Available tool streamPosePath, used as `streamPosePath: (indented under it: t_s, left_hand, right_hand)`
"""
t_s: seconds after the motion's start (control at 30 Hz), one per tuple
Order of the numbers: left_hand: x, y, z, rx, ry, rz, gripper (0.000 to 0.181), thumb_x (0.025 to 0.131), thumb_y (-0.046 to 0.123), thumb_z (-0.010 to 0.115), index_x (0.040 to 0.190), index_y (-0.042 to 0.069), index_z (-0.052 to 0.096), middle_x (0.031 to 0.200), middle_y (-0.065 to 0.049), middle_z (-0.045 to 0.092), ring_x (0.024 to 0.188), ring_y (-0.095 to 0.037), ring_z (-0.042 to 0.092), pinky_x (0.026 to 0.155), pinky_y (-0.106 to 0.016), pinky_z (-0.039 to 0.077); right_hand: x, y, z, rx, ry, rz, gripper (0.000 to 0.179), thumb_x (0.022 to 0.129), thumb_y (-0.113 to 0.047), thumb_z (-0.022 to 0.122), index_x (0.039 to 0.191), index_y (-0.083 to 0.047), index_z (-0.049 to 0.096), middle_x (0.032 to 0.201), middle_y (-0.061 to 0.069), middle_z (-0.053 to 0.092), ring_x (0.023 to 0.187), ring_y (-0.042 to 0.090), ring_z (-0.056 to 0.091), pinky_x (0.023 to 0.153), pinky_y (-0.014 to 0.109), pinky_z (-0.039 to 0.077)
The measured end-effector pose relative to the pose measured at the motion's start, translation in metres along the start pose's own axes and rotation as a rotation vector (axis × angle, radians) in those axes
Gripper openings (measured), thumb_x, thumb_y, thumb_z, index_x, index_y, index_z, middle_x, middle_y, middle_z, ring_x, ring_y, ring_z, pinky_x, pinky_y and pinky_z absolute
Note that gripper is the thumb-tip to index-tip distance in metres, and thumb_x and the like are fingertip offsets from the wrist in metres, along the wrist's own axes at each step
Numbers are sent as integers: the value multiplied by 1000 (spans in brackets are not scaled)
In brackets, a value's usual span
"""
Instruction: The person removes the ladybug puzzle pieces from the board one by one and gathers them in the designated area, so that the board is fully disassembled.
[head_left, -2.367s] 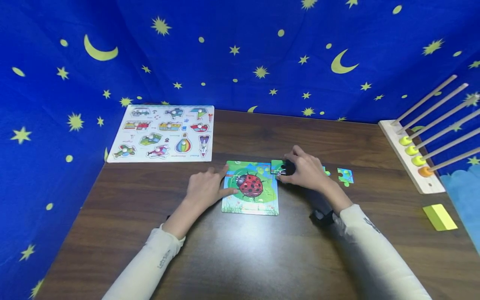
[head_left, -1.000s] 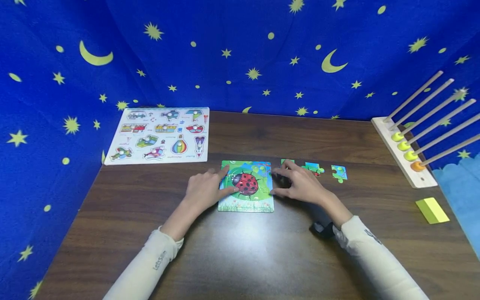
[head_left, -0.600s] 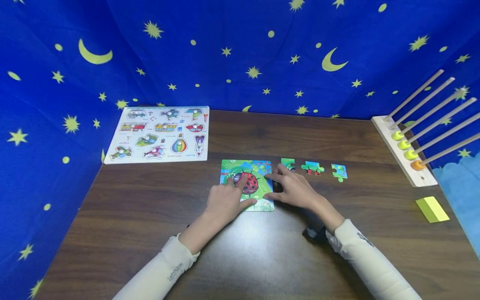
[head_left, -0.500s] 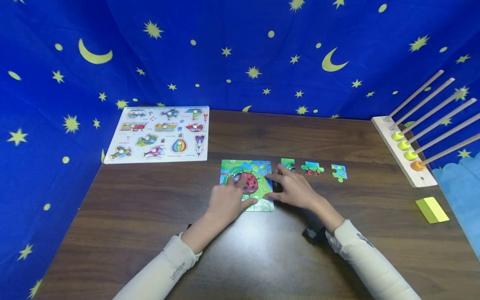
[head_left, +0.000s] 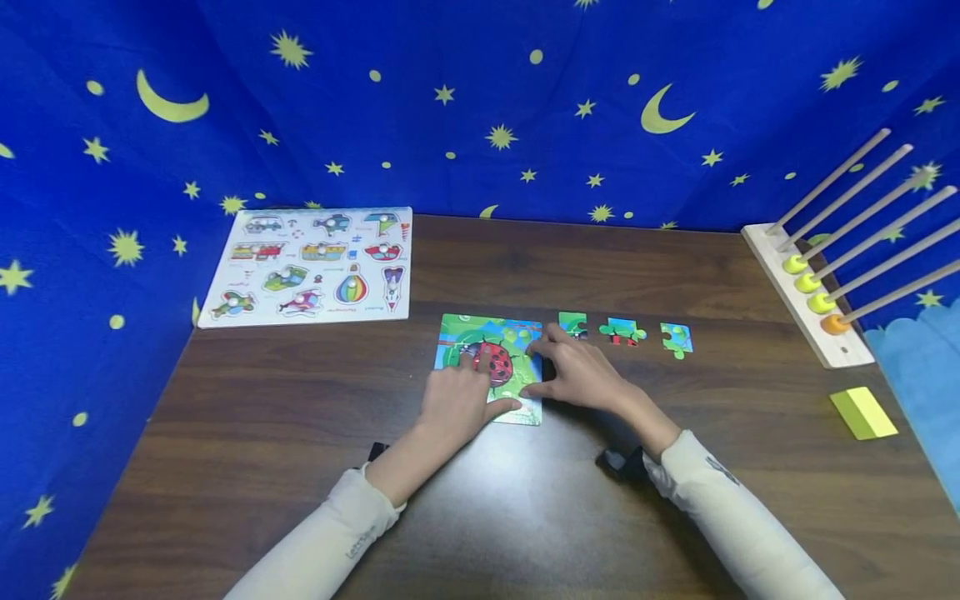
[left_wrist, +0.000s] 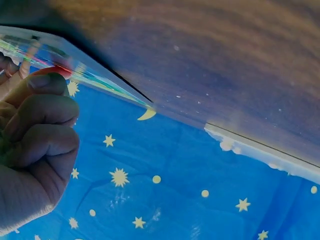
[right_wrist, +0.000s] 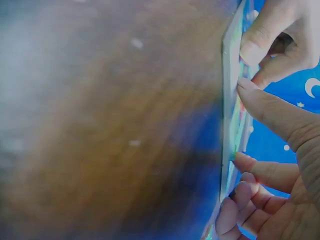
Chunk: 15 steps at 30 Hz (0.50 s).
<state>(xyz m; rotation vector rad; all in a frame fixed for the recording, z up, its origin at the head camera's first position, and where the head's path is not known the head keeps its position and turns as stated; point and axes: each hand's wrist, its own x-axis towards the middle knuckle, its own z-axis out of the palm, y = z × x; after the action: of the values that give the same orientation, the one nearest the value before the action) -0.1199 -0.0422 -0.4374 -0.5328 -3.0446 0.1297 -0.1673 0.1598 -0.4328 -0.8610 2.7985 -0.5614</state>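
Note:
A square ladybug jigsaw puzzle lies on the wooden table. My left hand reaches over its lower left part, index finger on the red ladybug and thumb stretched toward the bottom edge. The left wrist view shows the other fingers folded in. At the puzzle's right side is my right hand; its thumb and index finger touch the surface well apart. Beyond that hand three loose jigsaw pieces lie in a row: a green one, a green and red one and a blue-green one.
A white peg puzzle board with vehicle pictures lies at the back left. A wooden stand with tall slanting rods and beads occupies the right edge. Near it sits a yellow-green block. Blue star-patterned cloth walls the table.
My right hand has let go of the green piece, which now lies right of the puzzle, and has come onto the puzzle's right side. My left hand has slid inward from the left edge.

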Motion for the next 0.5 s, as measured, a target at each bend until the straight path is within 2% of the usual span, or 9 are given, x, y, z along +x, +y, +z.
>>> streamPosePath:
  t_s: [0.27, 0.5]
  left_hand:
    - [1, 0, 1, -23, 4, 1, 92, 79, 81, 54, 137, 10, 61, 115, -15, 71, 41, -9, 32, 39, -24, 22]
    - [1, -1, 3, -26, 11, -4, 93, 78, 82, 55, 136, 9, 62, 114, -14, 71, 42, -12, 41, 38, -26, 29]
  right_hand:
    - [4, -2, -2, 10, -7, 30, 56, 71, -43, 88, 109, -6, 69, 100, 5, 52, 72, 14, 48, 56, 26, 39]
    - [2, -8, 1, -48, 91, 3, 53, 71, -41, 89, 105, -6, 69, 96, 5, 51, 69, 15, 46, 55, 26, 39]
